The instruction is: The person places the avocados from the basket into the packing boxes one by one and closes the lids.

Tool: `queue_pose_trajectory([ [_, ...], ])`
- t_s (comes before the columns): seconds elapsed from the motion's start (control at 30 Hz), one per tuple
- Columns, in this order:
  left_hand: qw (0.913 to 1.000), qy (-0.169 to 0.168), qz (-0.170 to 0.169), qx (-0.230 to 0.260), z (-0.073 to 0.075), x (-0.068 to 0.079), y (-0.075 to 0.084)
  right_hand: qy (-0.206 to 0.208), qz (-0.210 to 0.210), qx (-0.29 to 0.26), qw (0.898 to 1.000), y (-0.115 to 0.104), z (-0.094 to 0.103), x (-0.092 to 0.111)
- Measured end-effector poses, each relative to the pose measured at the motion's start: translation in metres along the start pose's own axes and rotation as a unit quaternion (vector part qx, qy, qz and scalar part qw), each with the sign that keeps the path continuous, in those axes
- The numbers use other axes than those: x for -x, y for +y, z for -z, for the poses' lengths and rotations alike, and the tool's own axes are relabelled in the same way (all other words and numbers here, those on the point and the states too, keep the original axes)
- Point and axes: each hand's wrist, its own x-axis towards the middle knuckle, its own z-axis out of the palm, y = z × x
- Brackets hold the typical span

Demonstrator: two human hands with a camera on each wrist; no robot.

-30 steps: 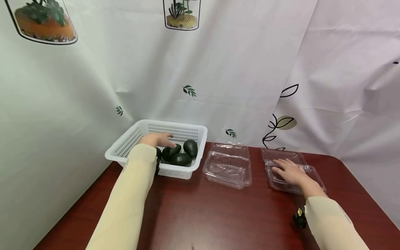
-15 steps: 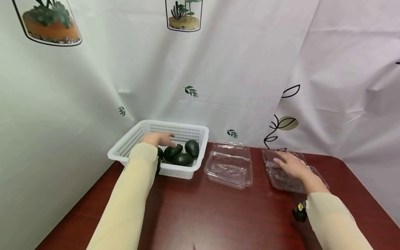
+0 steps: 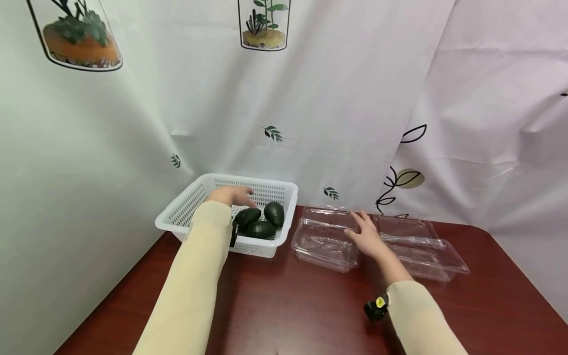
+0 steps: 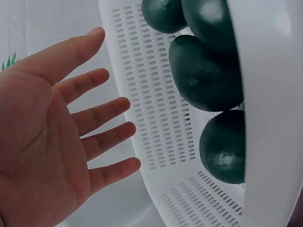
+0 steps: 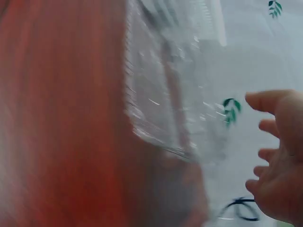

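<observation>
My left hand (image 3: 235, 195) hovers over the white basket (image 3: 290, 212); in the left wrist view its fingers (image 4: 104, 116) are spread, palm in sight, apart from the fruit. Several dark green avocados (image 3: 261, 229) lie in that basket, one of them (image 4: 203, 73) lying nearest the middle in the left wrist view. My right hand (image 3: 370, 240), holding nothing, is stretched out between two clear plastic clamshell boxes, close to the left box (image 3: 326, 246). The right box (image 3: 426, 254) stands with its lid folded back. Whether the right fingers touch the left box, I cannot tell.
A dark red wooden table (image 3: 306, 310) carries the basket and both boxes. Behind it hangs a white curtain (image 3: 337, 113) printed with leaves and potted plants, close to the back of the basket and boxes.
My right hand has lifted off the right clamshell box and moved left toward the other one. The right box now stands uncovered by the hand. My left hand stays over the basket.
</observation>
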Motion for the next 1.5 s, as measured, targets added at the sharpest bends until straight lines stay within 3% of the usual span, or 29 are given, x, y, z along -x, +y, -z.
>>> queue_pose_trajectory([
  [0.2, 1.0, 0.0, 0.008, 0.003, -0.001, -0.007, 0.01, 0.039, -0.08, -0.095, 0.991, 0.016, -0.023, 0.004],
  [0.37, 0.9993, 0.002, 0.037, 0.01, -0.004, -0.013, 0.016, 0.06, -0.117, -0.198, 0.971, 0.025, -0.033, 0.006],
  [0.6, 0.9995, 0.019, 0.024, 0.01, -0.003, -0.027, 0.023, 0.085, -0.154, -0.283, 0.943, 0.032, -0.037, 0.006],
  [0.7, 0.9994, 0.021, 0.026, 0.009, -0.003, -0.036, 0.024, 0.099, -0.152, -0.324, 0.928, 0.035, -0.037, 0.007],
  [0.8, 0.9995, 0.023, 0.024, 0.001, -0.004, -0.044, 0.027, 0.109, -0.138, -0.348, 0.921, 0.038, -0.038, 0.008],
  [1.07, 0.9995, -0.002, 0.027, 0.015, -0.009, -0.063, 0.028, 0.12, -0.13, -0.419, 0.891, 0.043, -0.038, 0.013],
  [1.27, 0.9998, -0.006, 0.017, 0.006, -0.009, -0.072, 0.027, 0.127, -0.12, -0.43, 0.886, 0.044, -0.035, 0.013],
  [1.5, 0.9959, -0.051, -0.002, 0.075, -0.022, -0.087, 0.021, 0.131, -0.119, -0.464, 0.868, 0.045, -0.037, 0.009],
])
